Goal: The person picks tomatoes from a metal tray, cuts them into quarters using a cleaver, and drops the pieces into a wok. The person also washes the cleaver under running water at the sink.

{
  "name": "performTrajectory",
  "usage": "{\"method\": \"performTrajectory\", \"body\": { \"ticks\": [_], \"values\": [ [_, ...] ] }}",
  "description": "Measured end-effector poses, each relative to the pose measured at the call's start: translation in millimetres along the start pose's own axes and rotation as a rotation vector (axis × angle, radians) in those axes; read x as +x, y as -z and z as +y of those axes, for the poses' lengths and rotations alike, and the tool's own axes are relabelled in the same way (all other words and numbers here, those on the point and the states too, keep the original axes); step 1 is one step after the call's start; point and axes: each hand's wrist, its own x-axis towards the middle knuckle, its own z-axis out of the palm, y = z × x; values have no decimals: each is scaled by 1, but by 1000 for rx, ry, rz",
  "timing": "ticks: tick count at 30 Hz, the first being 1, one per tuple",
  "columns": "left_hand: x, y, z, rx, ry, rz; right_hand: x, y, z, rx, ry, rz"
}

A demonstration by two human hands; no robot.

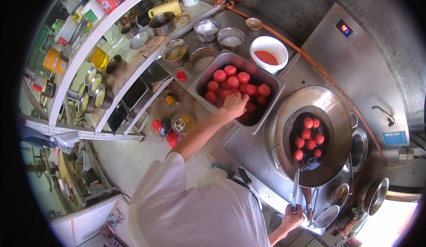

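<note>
My left hand (235, 105) reaches into a deep rectangular steel pan (256, 128) of red tomatoes (219, 76). Its fingers are bent down among the tomatoes; whether they grip one is hidden. My right hand (293, 216) is closed around the dark end of a long metal utensil handle (296, 187), low at the right. That handle runs up over the near rim of a large wok (339, 127); the utensil's head is hidden in dark liquid beside a tomato. Several tomatoes (306, 133) sit in the dark liquid inside the wok.
A white tub (269, 52) of reddish contents and metal bowls (230, 37) stand beyond the pan. Shelving (143, 52) with containers rises at left. Bottles (184, 124) stand below it. A wooden-handled tool (308, 200), metal strainers (326, 216) and an orange pipe (319, 68) are around the wok.
</note>
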Motion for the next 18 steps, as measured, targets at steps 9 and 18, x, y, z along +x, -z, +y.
{"method": "performTrajectory", "body": {
  "ticks": [9, 18],
  "values": [
    [51, -45, 7, 365, 63, -364, 16, -10, -62, 5, 235, 27],
    [22, 65, -15, -1797, 106, -634, 30, 7, -89, 201, 83, -136]
  ]
}}
